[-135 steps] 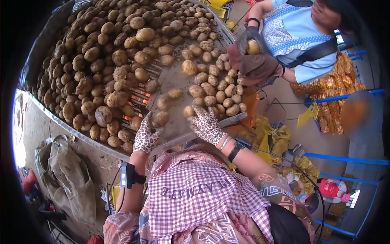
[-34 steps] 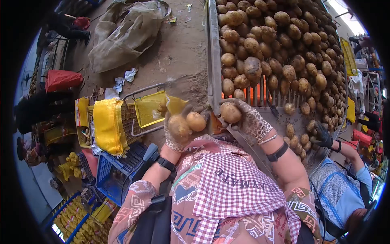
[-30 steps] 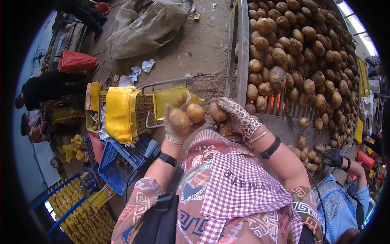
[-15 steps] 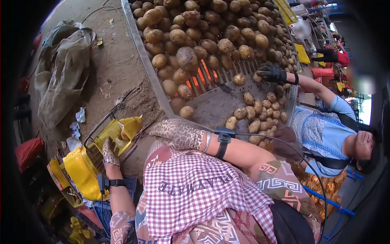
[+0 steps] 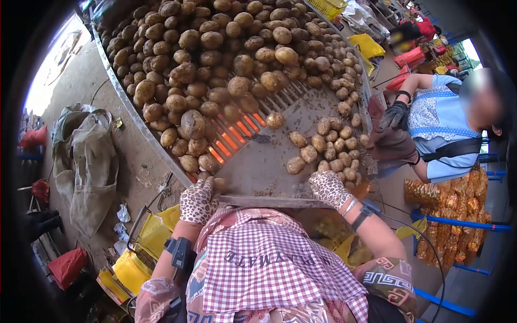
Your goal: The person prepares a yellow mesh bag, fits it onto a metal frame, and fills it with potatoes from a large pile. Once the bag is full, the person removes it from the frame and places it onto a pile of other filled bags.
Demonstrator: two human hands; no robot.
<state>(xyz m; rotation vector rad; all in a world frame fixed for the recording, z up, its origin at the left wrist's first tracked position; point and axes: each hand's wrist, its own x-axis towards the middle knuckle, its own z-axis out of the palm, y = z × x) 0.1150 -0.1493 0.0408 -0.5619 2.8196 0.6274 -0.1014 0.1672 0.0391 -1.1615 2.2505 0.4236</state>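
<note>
Both my hands wear spotted gloves and lie over the near rim of a metal sorting tray [image 5: 269,202]. At its left corner, my left hand [image 5: 198,202] has its fingers stretched toward a potato [image 5: 219,185] right at the fingertips. Farther right, my right hand [image 5: 329,189] is open, fingers reaching over the rim below a group of potatoes [image 5: 308,154]. A big heap of soil-dusted potatoes [image 5: 210,40] fills the far part of the tray. Orange light shows between the slats of a grate [image 5: 229,141] at the heap's near edge.
Across the tray's right side stands a co-worker [image 5: 441,116] in dark gloves. Filled net sacks [image 5: 455,210] stand behind a blue rail [image 5: 463,222]. To my left are yellow net bags [image 5: 156,231], a crumpled mesh sack [image 5: 89,167] and a red bag [image 5: 68,267].
My left hand has left the yellow bag and moved up to the tray corner. My right hand has shifted right along the rim. The view has turned; the co-worker's arm has drawn back.
</note>
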